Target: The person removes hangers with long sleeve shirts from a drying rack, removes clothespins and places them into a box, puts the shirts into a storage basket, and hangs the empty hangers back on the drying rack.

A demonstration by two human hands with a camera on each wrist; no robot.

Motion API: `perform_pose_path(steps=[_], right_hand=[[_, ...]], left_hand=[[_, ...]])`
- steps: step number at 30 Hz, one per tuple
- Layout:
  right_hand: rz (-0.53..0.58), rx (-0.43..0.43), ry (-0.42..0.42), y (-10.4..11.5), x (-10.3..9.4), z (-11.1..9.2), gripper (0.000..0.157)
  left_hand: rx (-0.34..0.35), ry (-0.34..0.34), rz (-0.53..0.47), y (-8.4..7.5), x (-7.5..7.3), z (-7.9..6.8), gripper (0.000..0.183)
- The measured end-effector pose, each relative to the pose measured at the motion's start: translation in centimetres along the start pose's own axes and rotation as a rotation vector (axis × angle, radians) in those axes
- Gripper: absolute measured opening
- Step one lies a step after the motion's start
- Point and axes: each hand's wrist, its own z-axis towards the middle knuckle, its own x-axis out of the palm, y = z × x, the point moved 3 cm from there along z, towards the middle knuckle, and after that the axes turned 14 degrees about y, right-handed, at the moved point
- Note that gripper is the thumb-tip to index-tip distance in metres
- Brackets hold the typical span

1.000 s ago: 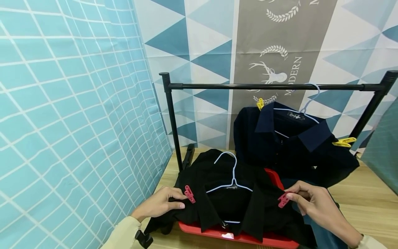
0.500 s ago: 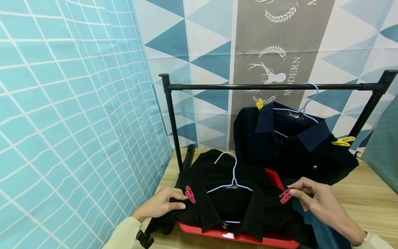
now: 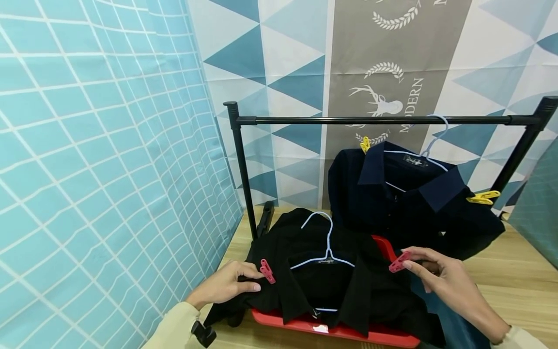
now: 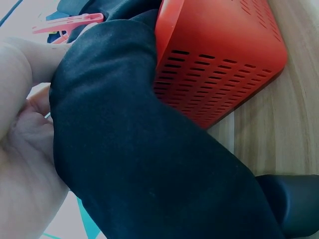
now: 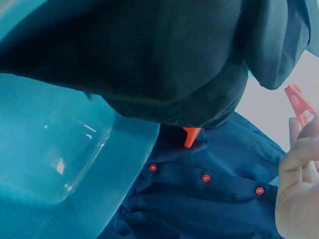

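Observation:
A black collared shirt [image 3: 305,237] lies over a red basket [image 3: 279,320] with a light-blue hanger [image 3: 328,237] inside its collar. My left hand [image 3: 226,286] grips the shirt's left shoulder, its thumb in front of the cloth. Close to those fingertips, a red clothespin [image 3: 267,271] is clipped on that shoulder. Between thumb and fingers my right hand [image 3: 440,276] pinches another red clothespin [image 3: 399,261], just above the opposite shoulder. In the right wrist view this clothespin [image 5: 300,104] stands apart from the black cloth [image 5: 164,59].
Behind hangs a navy shirt [image 3: 392,208] with yellow clothespins [image 3: 483,198] at its shoulders, on a black rack [image 3: 305,120]. A translucent blue tub [image 5: 50,144] and a blue garment with red buttons [image 5: 214,194] show in the right wrist view. Wooden boards [image 3: 523,261] lie underneath.
My right hand has lifted its clothespin slightly up from the shirt's shoulder and turned it. The left hand and the black shirt have stayed in place.

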Motion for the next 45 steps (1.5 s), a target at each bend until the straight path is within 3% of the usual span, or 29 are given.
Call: perform_pose_path(steps=[34,45], right_hand=[[-0.046,0.161,0.014,-3.5,-0.6,-0.3,0.043],[-0.067,0.187,0.014,-5.0,-1.0,-0.7,0.045]], left_hand=[[0.025,-0.006,-0.016,0.1,0.2,-0.1,0.026],[0.004,-0.003,-0.024,0.1,0.1,0.0,0.026]])
